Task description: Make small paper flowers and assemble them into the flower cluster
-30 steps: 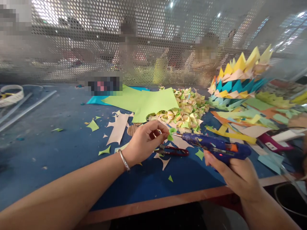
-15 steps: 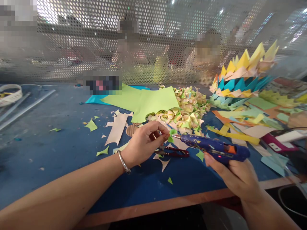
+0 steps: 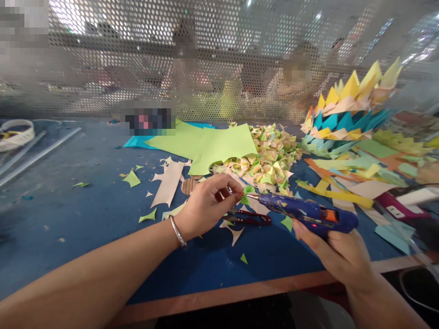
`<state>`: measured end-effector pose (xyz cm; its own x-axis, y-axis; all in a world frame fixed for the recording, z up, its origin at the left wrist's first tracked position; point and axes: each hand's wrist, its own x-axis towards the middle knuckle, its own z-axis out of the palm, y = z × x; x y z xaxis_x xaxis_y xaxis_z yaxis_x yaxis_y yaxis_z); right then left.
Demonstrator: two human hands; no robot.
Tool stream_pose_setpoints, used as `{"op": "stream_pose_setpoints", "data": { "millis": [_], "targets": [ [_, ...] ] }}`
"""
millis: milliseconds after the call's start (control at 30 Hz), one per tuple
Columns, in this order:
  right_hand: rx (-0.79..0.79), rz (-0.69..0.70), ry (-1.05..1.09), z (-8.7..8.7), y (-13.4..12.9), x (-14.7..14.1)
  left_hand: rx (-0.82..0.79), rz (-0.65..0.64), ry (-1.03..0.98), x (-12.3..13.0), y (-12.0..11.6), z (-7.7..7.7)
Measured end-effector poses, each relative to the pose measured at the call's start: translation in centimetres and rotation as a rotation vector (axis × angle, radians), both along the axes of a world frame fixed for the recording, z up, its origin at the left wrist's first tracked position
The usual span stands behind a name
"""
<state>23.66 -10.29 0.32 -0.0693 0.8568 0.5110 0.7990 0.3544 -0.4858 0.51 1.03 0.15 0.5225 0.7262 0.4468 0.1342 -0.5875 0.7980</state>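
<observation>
My left hand (image 3: 214, 198) is closed in a pinch on a small green paper piece (image 3: 245, 199), which curls out past the fingertips. Wrapped around the handle of a blue hot glue gun (image 3: 305, 212) is my right hand (image 3: 346, 253). The gun's metal nozzle points left and meets the green paper, or sits right beside it. Under the hands lies a pair of red-handled thread snips (image 3: 252, 217), partly hidden by my left hand. A corrugated cardboard disc (image 3: 188, 186) shows just behind my left hand.
Light green sheets (image 3: 222, 146) lie before a heap of small curled paper pieces (image 3: 274, 157). At the back right stands a spiky layered paper piece (image 3: 350, 114). Paper strips (image 3: 343, 192) and a magenta-and-white object (image 3: 401, 205) lie at right. Perforated metal (image 3: 137, 77) borders the table's back.
The view has shifted very slightly. Both hands, the glue gun and the green paper piece hold nearly the same places.
</observation>
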Motion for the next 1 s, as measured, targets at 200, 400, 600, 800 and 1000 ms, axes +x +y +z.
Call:
{"op": "stream_pose_setpoints", "data": {
  "millis": [200, 400, 600, 800, 1000],
  "targets": [
    [0.011, 0.030, 0.003, -0.1, 0.1, 0.2, -0.004, -0.001, 0.001, 0.0, 0.1, -0.1],
    [0.005, 0.080, -0.053, -0.1, 0.3, 0.8, -0.007, -0.004, 0.000, -0.1, 0.1, -0.3],
    [-0.009, 0.047, -0.041, -0.2, 0.1, 0.6, -0.013, -0.011, -0.009, 0.0, 0.1, -0.3],
    [0.014, 0.044, -0.045, -0.3, 0.1, 0.4, -0.001, -0.007, 0.000, -0.1, 0.1, -0.2],
    [0.059, 0.091, -0.151, -0.4, 0.2, 1.1, 0.020, 0.013, 0.007, 0.0, 0.0, -0.1]
  ]
}}
